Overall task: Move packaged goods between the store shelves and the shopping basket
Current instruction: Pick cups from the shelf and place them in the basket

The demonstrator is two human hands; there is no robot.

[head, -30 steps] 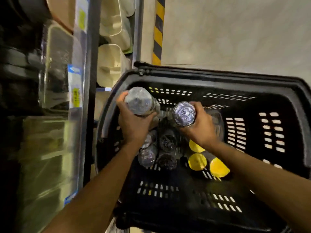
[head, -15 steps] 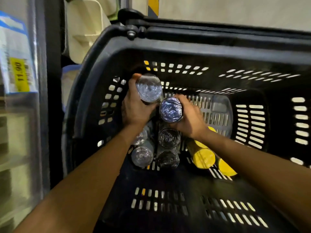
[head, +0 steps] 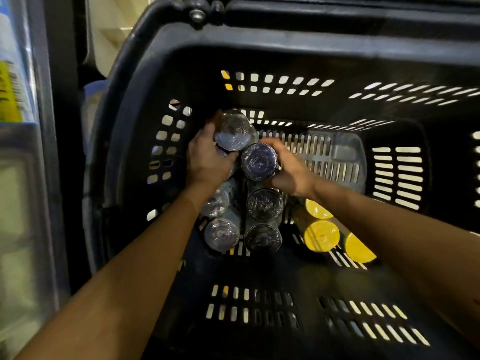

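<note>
While both hands are inside the black basket, a clear cylinder is gripped by the left hand and a darker cylinder by the right hand, with fingers curled round each. The two are held touching, end-on, near the basket's far-left corner. Four more clear cylinders are packed just below them, with three yellow-capped tubes lying to their right. A blurred shelf is seen at left.

The left hand and right hand are bare. The left forearm and right forearm are bare as well, uncovered right down to the view's lower edge.
</note>
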